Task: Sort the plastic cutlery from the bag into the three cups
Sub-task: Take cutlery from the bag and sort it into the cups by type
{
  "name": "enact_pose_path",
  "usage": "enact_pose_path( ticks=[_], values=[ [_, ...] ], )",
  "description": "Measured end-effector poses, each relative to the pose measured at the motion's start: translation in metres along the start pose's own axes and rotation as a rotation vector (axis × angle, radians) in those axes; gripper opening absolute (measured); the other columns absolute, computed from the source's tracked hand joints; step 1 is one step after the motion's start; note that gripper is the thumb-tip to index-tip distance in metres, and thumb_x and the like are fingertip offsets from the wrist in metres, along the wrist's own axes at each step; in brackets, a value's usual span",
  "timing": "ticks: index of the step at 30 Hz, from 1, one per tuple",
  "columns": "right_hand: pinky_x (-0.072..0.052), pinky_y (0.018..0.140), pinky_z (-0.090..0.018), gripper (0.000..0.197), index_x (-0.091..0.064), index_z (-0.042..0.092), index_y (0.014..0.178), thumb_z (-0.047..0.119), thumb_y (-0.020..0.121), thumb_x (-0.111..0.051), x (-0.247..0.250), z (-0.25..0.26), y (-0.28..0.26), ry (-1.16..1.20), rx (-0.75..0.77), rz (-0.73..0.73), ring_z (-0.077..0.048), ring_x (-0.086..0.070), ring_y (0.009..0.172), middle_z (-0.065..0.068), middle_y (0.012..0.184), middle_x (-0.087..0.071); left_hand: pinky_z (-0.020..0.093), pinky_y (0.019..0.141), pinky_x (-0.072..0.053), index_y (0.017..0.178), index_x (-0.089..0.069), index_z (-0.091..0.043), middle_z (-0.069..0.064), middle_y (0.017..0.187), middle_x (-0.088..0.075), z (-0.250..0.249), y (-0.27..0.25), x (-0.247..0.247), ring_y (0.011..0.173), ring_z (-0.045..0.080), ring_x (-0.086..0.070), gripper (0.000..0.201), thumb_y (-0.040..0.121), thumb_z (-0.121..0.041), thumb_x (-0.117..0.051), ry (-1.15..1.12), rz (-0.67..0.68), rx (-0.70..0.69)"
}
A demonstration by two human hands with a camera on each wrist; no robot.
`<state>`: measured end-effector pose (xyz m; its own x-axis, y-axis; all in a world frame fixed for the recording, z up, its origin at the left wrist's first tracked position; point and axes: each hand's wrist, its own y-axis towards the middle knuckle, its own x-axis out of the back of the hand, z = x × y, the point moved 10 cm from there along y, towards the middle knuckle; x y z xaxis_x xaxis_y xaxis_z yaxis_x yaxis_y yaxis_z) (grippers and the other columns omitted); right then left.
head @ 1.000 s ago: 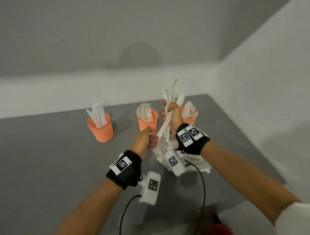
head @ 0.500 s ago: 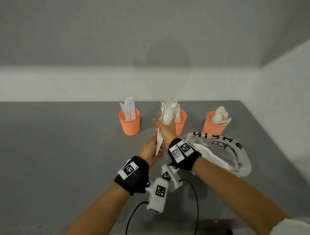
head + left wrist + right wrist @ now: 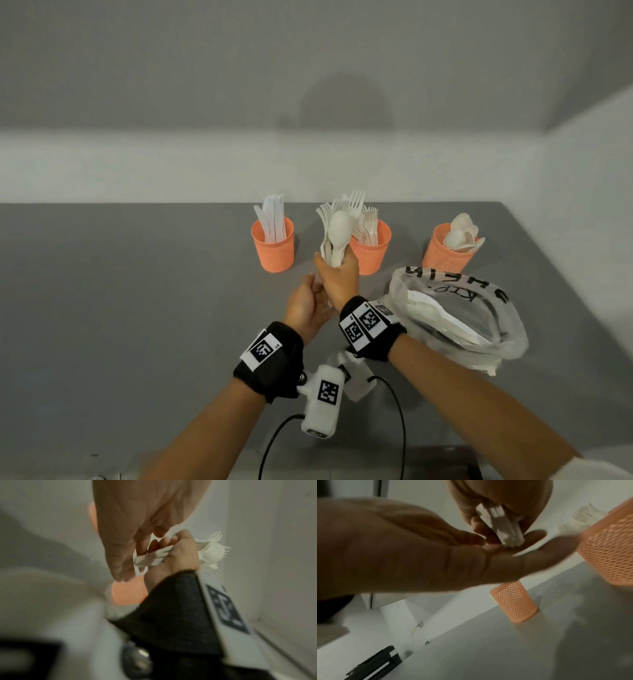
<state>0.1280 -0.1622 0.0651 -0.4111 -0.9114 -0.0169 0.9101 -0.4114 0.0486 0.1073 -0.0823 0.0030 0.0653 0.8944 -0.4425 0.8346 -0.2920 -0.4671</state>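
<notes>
At frame centre our right hand clamps a mixed bundle of white plastic forks and spoons; our left hand, fingers relaxed, touches its handle ends; behind, three orange mesh cups on the grey worktop hold knives, forks, spoons; the clear plastic bag lies lower right, holding white cutlery.

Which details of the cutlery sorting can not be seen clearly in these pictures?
- Head view: the right hand covers the white plastic cutlery bundle, so its count is unclear.
- Head view: the contents of the crumpled clear plastic bag blur together.
- Left wrist view: motion blur; the left hand hides most of one orange mesh cup.
</notes>
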Motion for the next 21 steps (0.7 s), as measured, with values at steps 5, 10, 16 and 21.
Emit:
enact_pose_path(
  ticks=[5, 10, 16, 21],
  values=[
    [-0.054, 0.071, -0.044, 0.033, -0.049, 0.028, 0.103, 0.041, 0.075, -0.057, 0.001, -0.013, -0.006, -0.45, 0.078, 0.033, -0.024, -0.065, 0.08, 0.001, 0.085, -0.066, 0.025, 0.081, -0.045, 0.107, -0.054, -0.015, -0.005, 0.095, -0.064, -0.046, -0.008, -0.003, 0.088, 0.009, -0.059, 0.034, 0.082, -0.037, -0.059, 0.226, 0.125, -0.255],
    [-0.053, 0.076, -0.039, 0.038, -0.045, 0.015, 0.125, 0.026, 0.089, -0.05, -0.029, -0.011, -0.03, -0.695, 0.175, 0.241, -0.025, -0.065, 0.089, -0.007, 0.097, -0.067, 0.03, 0.08, -0.054, 0.085, -0.06, -0.015, 0.002, 0.081, -0.065, -0.073, -0.016, 0.005, 0.081, 0.017, -0.063, 0.016, 0.077, -0.006, -0.07, 0.228, -0.074, -0.415],
    [-0.051, 0.053, -0.025, 0.018, -0.056, 0.008, 0.101, 0.006, 0.084, -0.062, -0.039, -0.027, -0.04, -0.197, -0.263, 0.553, -0.014, -0.061, 0.055, -0.005, 0.073, -0.061, 0.03, 0.078, -0.054, 0.08, -0.063, -0.012, 0.004, 0.086, -0.072, -0.067, -0.007, 0.003, 0.085, 0.02, -0.064, 0.011, 0.086, -0.006, -0.056, 0.25, 0.138, -0.268],
    [-0.05, 0.048, -0.018, 0.007, -0.059, 0.016, 0.085, 0.018, 0.09, -0.054, -0.052, -0.03, -0.07, -0.003, -0.56, 0.878, -0.005, -0.061, 0.047, -0.003, 0.069, -0.068, 0.026, 0.081, -0.056, 0.066, -0.073, -0.021, -0.001, 0.094, -0.073, -0.055, -0.014, -0.011, 0.098, 0.013, -0.066, 0.024, 0.082, -0.017, -0.056, 0.268, 0.416, -0.08]
  ],
)
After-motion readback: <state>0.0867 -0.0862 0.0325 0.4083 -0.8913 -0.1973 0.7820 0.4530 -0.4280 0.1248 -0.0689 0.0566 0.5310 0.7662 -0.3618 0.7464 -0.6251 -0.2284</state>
